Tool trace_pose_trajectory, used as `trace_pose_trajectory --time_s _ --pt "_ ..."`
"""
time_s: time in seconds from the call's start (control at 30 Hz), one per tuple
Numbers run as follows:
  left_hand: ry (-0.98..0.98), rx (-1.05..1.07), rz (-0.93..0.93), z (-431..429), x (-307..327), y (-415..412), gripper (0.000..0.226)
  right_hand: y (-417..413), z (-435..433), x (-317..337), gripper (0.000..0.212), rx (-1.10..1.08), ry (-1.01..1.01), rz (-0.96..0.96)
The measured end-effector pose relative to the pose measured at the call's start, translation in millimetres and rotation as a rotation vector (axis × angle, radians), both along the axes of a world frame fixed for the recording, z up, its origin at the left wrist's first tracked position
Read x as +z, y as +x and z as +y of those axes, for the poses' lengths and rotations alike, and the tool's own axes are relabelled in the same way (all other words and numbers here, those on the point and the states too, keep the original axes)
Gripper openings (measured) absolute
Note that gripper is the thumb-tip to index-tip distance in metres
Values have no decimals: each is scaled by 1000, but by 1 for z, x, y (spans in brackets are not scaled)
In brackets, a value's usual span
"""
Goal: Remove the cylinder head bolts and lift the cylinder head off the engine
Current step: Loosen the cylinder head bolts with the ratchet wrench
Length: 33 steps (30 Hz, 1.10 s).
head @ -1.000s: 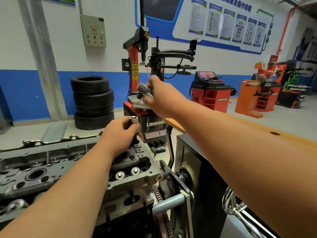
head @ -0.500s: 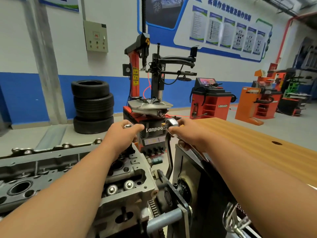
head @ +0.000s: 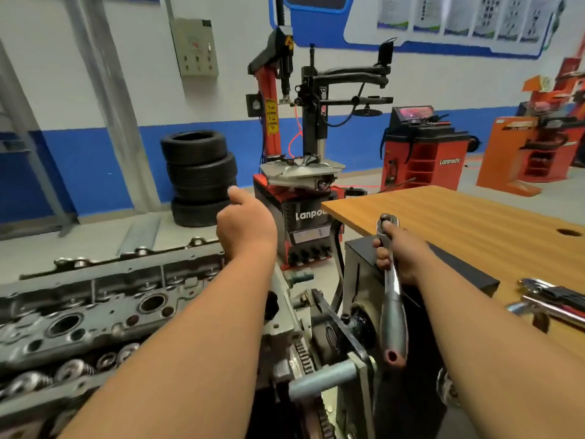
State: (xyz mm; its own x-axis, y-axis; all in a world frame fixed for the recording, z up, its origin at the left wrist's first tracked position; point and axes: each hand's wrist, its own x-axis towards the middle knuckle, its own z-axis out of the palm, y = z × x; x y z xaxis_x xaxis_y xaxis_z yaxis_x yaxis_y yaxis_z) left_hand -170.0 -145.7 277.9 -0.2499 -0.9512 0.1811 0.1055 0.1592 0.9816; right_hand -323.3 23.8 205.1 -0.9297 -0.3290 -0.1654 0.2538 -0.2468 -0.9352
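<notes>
The person's body shows as two arms entering from the lower frame edge. The left forearm (head: 196, 337) and the right forearm (head: 490, 327) are bare along their entire visible length, with uncovered skin running from the frame edge to the wrist. Each forearm is broad near the camera and tapers toward the wrist, consistent with the wide-angle lens. The left hand (head: 247, 226) is bare and presents its back, with a smooth, rounded contour. The right hand (head: 399, 251) is likewise bare, and its finger knuckles show as a short row on its left side. Nails and fine surface detail are probably lost to blur and cannot be resolved reliably.
</notes>
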Motion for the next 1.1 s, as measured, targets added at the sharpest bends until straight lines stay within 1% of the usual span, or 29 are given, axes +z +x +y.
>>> trace_pose_trajectory --time_s 0.03,0.07,0.13,0.2,0.23,0.27,0.3,0.33,0.37,0.4,0.47,0.53,0.57,0.6,0.67,0.77,0.8,0.83,0.9,0.93,0.97,1.03,1.1 --pt "-18 42 34 2 -1 0 46 3 -1 -1 19 -26 2 15" --pt "-34 41 56 3 -3 -1 45 5 -2 -1 17 -45 1 24" --pt "-95 -73 1 -6 -6 -2 37 6 -3 -4 15 -60 5 40" --pt "-141 -277 -102 -26 -6 2 25 7 -4 -5 16 -54 20 59" --pt "-87 -425 -114 -35 -5 7 24 8 -4 -5 17 -53 36 73" --pt "18 -617 -107 -38 -3 13 24 9 -4 -4 17 -58 56 90" --pt "111 -781 -101 -40 -3 18 30 11 -5 -3 18 -66 83 112" --pt "138 -867 -107 -39 -6 22 37 13 -6 -2 19 -72 125 140" --pt "90 -873 -124 -38 -10 23 41 17 -8 -1 20 -76 191 180" --pt "-18 -812 -149 -36 -14 23 40 22 -11 2 19 -70 285 234" --pt "-269 -622 -220 -34 -18 25 38 35 -20 12 16 -15 514 383" --pt "-427 -459 -299 -37 -20 25 36 54 -34 30 25 100 726 655" --pt "-463 -431 -328 -39 -21 26 31 64 -42 41 28 169 762 804" --pt "-483 -429 -359 -39 -22 27 26 76 -51 54 29 219 762 924" --pt "-511 -437 -427 -39 -22 28 23 98 -68 79 28 252 765 1096" --pt "-536 -439 -482 -39 -19 30 22 122 -82 103 27 257 934 1307" --pt "-527 -447 -481 -39 -18 30 22 125 -83 109 27 244 979 1350" --pt "-510 -455 -480 -39 -18 31 23 127 -82 113 26 222 982 1364" --pt "-493 -458 -501 -38 -17 30 25 129 -80 121 25 185 893 1349" --pt "-493 -460 -517 -38 -17 30 26 130 -81 124 25 171 879 1359" --pt "-496 -465 -530 -38 -16 30 27 133 -84 127 24 169 928 1408" --pt "-511 -491 -558 -39 -13 30 24 137 -91 125 25 180 1117 1572" --pt "-515 -523 -582 -40 -12 31 22 137 -95 122 29 184 1202 1697"
